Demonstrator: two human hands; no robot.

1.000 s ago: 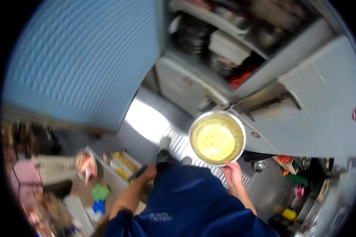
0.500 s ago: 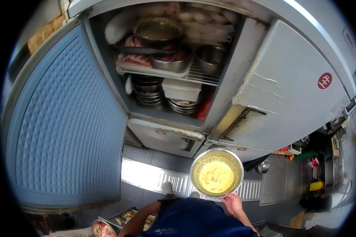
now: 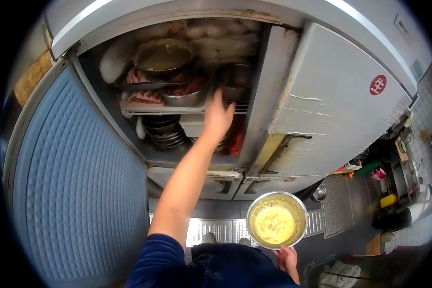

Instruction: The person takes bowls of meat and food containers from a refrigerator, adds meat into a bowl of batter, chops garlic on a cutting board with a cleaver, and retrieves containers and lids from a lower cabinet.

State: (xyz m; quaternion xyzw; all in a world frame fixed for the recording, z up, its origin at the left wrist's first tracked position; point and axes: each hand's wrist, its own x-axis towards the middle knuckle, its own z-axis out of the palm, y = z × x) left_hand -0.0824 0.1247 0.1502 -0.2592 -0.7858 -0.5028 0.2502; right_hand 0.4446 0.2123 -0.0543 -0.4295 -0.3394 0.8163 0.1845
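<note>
My right hand (image 3: 286, 258) grips the near rim of a steel bowl (image 3: 277, 221) that holds a yellow mixture. My left hand (image 3: 218, 115) reaches into the open fridge, fingers apart, at the front edge of the upper shelf. Just beyond its fingertips stands an empty-looking steel pot (image 3: 234, 79). Left of that hand, a white tray (image 3: 149, 109) carries raw meat (image 3: 145, 98) and a steel bowl of meat (image 3: 186, 96). Above them sits a wide bowl (image 3: 163, 55) with pale contents. Whether my left fingers touch the pot or tray is unclear.
The blue fridge door (image 3: 81, 177) stands open at the left. A closed grey door (image 3: 341, 101) is at the right. Stacked metal dishes (image 3: 164, 130) fill the lower shelf. A metal floor grate (image 3: 209, 228) runs underfoot, with a small steel bowl (image 3: 319, 193) beyond it.
My left arm has come up from the lower left and into the fridge. The yellow-filled bowl, still in my right hand, appears slightly farther right. The view has turned toward the shelves.
</note>
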